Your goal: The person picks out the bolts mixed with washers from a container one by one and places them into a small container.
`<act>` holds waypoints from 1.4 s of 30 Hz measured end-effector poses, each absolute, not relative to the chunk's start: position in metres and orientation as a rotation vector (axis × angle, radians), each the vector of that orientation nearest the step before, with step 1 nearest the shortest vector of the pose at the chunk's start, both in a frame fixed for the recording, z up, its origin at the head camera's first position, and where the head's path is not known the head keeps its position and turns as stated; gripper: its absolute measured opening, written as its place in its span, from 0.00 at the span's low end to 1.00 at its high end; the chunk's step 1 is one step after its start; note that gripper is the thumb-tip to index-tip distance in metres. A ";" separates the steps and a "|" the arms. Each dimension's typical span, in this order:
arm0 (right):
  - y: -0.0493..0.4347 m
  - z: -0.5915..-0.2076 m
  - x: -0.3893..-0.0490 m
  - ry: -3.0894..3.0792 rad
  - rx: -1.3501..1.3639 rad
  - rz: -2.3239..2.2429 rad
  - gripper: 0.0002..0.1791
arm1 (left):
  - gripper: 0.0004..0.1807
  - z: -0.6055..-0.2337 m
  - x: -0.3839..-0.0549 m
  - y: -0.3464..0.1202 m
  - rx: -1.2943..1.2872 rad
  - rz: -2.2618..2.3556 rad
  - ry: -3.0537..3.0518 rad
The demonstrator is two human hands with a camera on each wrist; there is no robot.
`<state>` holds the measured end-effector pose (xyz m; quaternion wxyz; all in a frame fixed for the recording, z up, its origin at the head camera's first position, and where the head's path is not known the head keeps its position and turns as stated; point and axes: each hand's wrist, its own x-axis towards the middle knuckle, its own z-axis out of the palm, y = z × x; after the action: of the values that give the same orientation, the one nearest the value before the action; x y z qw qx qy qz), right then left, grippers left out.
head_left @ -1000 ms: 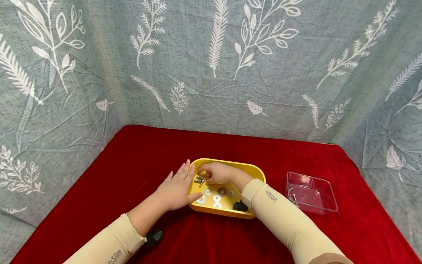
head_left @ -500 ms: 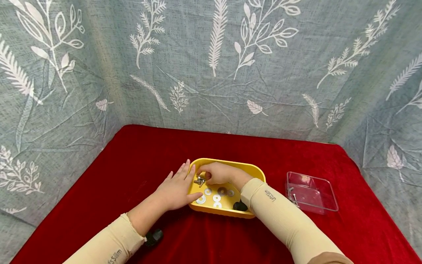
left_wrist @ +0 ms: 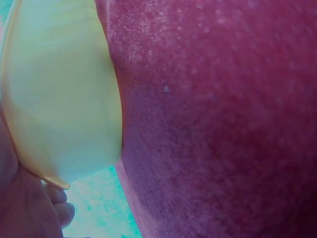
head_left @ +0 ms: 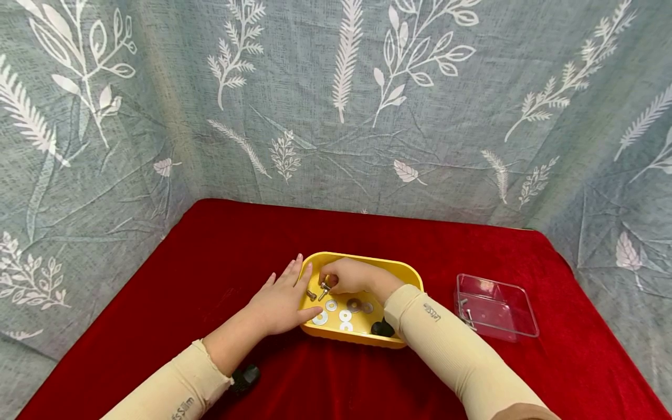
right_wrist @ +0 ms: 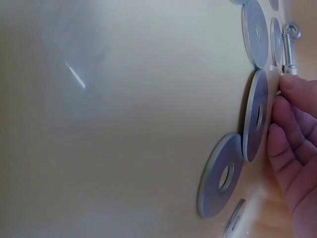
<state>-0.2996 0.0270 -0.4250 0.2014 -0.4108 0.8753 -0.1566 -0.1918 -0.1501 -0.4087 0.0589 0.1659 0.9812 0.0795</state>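
A yellow plastic tub (head_left: pixel 357 337) holds several flat metal washers (head_left: pixel 345 315) and a few bolts. Inside its left end, my right hand (head_left: pixel 349 275) has its fingers curled down and pinches a small bolt (head_left: pixel 324 290). The right wrist view shows the thumb right at the head of that bolt (right_wrist: pixel 288 54), beside a row of washers (right_wrist: pixel 255 116). Another bolt (head_left: pixel 311 296) lies by the tub's left wall. With fingers spread, my left hand (head_left: pixel 280 303) rests against the tub's left side, thumb over the near rim.
To the right stands a clear plastic box (head_left: pixel 527 303) with a few bolts (head_left: pixel 469 315) in it. A black device (head_left: pixel 245 378) is at the left wrist, and another black piece (head_left: pixel 382 329) at the right wrist. Red cloth (head_left: pixel 252 233) covers the table; a patterned curtain (head_left: pixel 315 146) hangs behind.
The bolts at the tub's left end have been spread apart; one now lies separately. My right hand's fingertips have shifted slightly to the right. The left hand has stayed in place.
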 end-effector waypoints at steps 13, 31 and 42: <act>0.029 -0.424 -0.300 2.477 -1.090 -0.428 0.09 | 0.50 -0.411 -0.193 -0.149 0.495 0.214 2.974; 0.043 -0.392 -0.300 2.468 -1.170 -0.625 0.08 | 0.51 -0.408 -0.193 -0.149 0.512 0.218 2.980; 0.066 -0.363 -0.301 2.509 -1.120 -0.735 0.07 | 0.52 -0.408 -0.193 -0.149 0.495 0.223 2.972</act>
<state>-0.3008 0.0664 -0.3634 0.1484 -0.3894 0.8724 -0.2556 -0.1931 -0.1490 -0.4076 0.0601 0.1634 0.9820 0.0736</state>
